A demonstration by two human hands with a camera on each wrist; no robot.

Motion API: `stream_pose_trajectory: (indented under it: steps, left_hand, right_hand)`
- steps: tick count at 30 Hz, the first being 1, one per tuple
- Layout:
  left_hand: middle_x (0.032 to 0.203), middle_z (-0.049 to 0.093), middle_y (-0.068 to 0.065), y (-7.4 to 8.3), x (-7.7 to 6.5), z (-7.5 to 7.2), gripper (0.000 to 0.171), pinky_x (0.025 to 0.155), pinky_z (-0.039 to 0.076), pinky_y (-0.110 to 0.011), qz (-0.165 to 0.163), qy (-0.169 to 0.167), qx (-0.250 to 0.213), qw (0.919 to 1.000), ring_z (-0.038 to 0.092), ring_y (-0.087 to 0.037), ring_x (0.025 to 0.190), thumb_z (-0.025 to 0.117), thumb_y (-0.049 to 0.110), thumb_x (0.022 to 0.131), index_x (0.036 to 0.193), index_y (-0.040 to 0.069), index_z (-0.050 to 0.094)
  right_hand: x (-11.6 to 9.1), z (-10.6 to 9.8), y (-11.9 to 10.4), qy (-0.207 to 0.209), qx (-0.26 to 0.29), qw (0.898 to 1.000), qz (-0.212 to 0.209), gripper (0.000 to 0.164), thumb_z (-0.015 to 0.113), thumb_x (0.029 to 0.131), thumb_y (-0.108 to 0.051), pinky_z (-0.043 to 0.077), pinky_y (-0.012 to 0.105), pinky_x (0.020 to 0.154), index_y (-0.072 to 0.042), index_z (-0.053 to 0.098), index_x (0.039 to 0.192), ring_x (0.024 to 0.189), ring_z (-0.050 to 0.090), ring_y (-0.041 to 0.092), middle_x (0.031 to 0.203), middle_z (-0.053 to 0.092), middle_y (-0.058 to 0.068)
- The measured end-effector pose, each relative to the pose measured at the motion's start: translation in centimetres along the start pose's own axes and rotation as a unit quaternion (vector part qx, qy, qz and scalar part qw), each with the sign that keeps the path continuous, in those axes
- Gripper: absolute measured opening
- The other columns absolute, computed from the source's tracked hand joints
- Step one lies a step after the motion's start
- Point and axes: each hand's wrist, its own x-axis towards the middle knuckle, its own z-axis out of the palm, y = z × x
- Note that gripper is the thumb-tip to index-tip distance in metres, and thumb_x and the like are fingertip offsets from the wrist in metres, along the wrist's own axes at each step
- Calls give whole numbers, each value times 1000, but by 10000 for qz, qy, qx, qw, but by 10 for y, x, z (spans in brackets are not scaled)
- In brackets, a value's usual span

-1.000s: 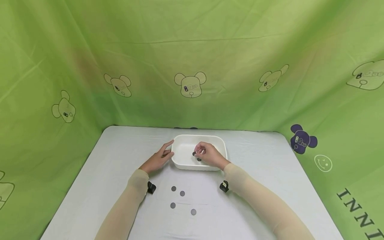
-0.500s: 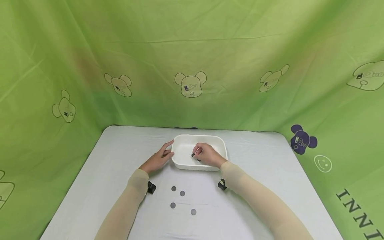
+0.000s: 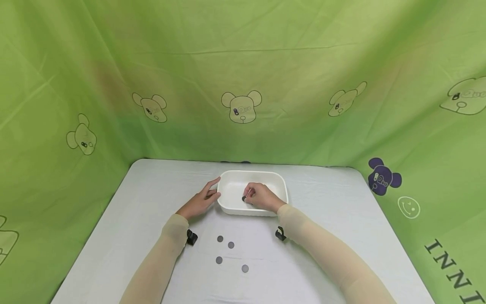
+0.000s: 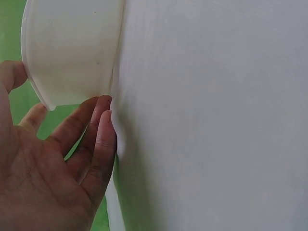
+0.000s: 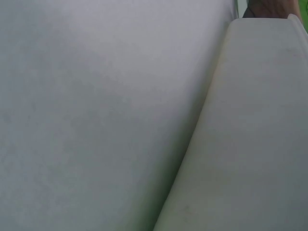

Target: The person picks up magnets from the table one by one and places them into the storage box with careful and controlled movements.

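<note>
Movement over the last half second is slight: from my remote seat, the right hand (image 3: 262, 197) has dipped a touch lower inside the white container (image 3: 250, 212), just below the centre of the head view, bringing the dark disc (image 3: 244, 198) down with it. Thumb and fingers pinch that disc at its edge, and I judge it to be at or close to the container's floor, though contact is too small for me to confirm. A second dark disc, which showed below the hand earlier, is now out of my sight. The left hand (image 3: 197, 204) has stayed at the container's left end; it grips nothing, its fingers (image 4: 103, 139) fairly straight, with tips against the end wall and rim. My right wrist view shows the container's side but not the pinch. Four grey discs (image 3: 219, 260) lie flat and apart on the white table (image 3: 296, 274), unmoved, toward the bottom of the frame. The table's covering looks smooth and pale, with a faint crease at lower centre. Green curtain (image 3: 288, 25) rises behind and on both sides, printed with outlined bear heads across the middle, and a purple bear print (image 3: 384, 179) sits at the right.
</note>
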Motion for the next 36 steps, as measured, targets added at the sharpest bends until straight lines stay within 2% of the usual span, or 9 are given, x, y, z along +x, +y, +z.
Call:
stream_pose_trajectory:
  steps: [25, 36]
  left_hand:
    - [162, 52, -12, 3, -2, 2, 63, 127, 25, -65, -34, 55, 70, 10000, 42, -38, 154, 52, 47, 113, 169, 50, 21]
    - [162, 53, -11, 6, -5, 2, 63, 127, 23, -66, -65, 106, 91, 9999, 42, -39, 154, 52, 48, 113, 168, 52, 21]
  right_hand:
    - [0, 1, 2, 77, -64, 9999, -107, 8, 77, 95, -3, 52, 32, 79, -7, 71, 99, 81, 61, 12, 88, 68, 1]
    - [-2, -2, 1, 59, -80, 10000, -3, 7, 76, 97, -7, 52, 32, 79, -10, 71, 101, 82, 62, 13, 88, 68, 0]
